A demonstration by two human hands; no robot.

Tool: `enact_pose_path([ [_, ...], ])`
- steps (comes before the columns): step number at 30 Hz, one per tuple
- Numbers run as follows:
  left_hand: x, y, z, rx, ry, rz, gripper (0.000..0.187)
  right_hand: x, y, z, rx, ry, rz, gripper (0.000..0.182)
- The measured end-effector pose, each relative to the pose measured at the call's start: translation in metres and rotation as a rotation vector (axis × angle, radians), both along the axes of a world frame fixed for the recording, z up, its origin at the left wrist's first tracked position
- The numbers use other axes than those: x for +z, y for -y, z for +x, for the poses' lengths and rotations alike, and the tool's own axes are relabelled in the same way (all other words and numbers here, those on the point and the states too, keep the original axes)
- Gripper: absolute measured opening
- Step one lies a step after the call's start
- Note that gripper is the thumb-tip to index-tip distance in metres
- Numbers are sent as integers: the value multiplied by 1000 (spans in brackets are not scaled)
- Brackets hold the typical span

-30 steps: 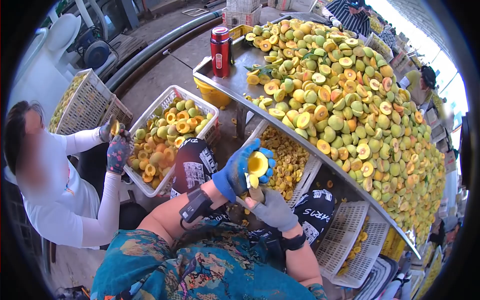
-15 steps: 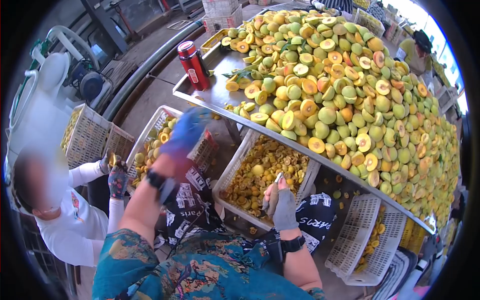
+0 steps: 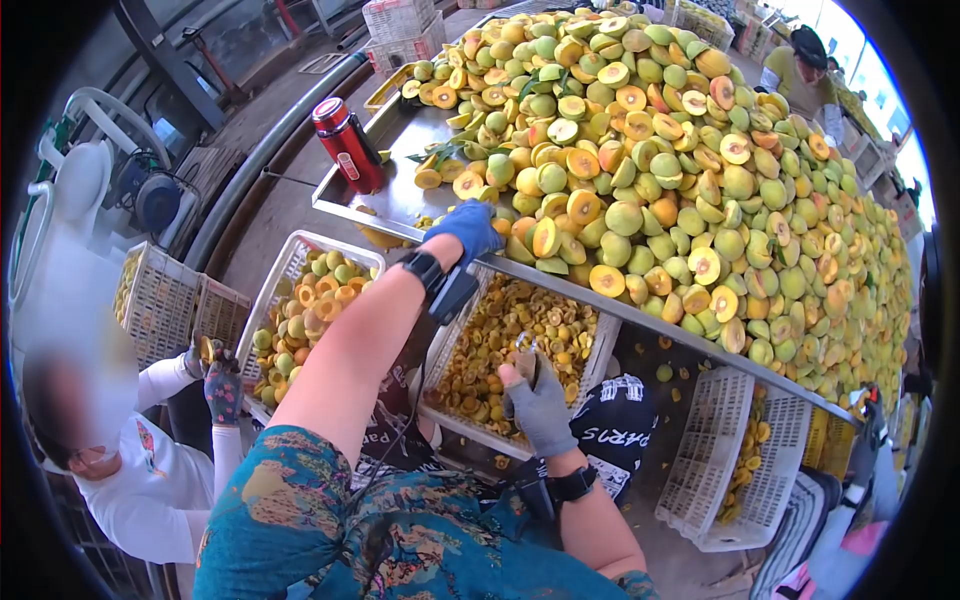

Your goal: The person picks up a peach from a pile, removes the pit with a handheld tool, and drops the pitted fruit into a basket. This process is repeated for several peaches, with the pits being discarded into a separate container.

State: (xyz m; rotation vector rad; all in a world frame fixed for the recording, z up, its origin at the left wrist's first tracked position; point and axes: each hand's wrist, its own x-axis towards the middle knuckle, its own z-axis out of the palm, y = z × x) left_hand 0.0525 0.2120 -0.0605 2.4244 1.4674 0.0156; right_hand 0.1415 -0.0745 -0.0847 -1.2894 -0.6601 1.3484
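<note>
The left hand [image 3: 468, 228], in a blue glove, is reaching up to the edge of the table [image 3: 400, 200], near the middle of the frame. It is resting at the near side of the big fruit pile [image 3: 680, 170], right beside a cut half [image 3: 545, 238] with a yellow inside. Its fingers are curling down — I cannot tell whether they are gripping a fruit or just touching one.

The right hand [image 3: 535, 395], in a gray glove, is sitting lower, below the middle of the frame. It is closing around a small tool [image 3: 527, 352] with a shiny tip that is poking up out of the fist. This hand is hovering over the near edge of a white crate [image 3: 610, 345] full of small brown and yellow bits, which is sitting under the table edge.

A red bottle [image 3: 347, 143] is standing upright on the table in the upper left, well apart from both hands. Another white crate [image 3: 285, 262] with fruit halves is sitting at the left. Beside it, at the lower left, another person in white sleeves is holding a fruit in flowery gloves [image 3: 220, 385]. An almost empty white crate [image 3: 725, 455] is lying at the lower right.
</note>
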Motion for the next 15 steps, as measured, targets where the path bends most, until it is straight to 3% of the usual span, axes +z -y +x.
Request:
enact_pose_path([
  [1,-5,12,-4,-5,1,-1,51,-11,1,-2,-4,192,72,32],
  [2,-9,24,-8,-75,288,101,50,-18,2,-4,-7,386,144,31],
  [3,-13,36,-12,-145,575,202,50,-10,5,-6,-11,389,142,31],
  [5,-11,64,-17,-222,718,297,42,19,7,-10,35,157,8,34],
  [7,9,107,-26,-7,1175,-365,39,30,11,-11,32,229,58,35],
  [9,4,139,-45,103,1579,-775,42,39,14,-18,39,300,109,35],
  [10,8,157,-48,118,1627,-718,62,44,14,-23,6,503,246,35],
  [11,15,172,-52,119,1633,-718,62,50,15,-28,-27,706,386,34],
  [15,34,211,-71,269,1652,-662,68,78,19,-48,107,743,270,30],
])
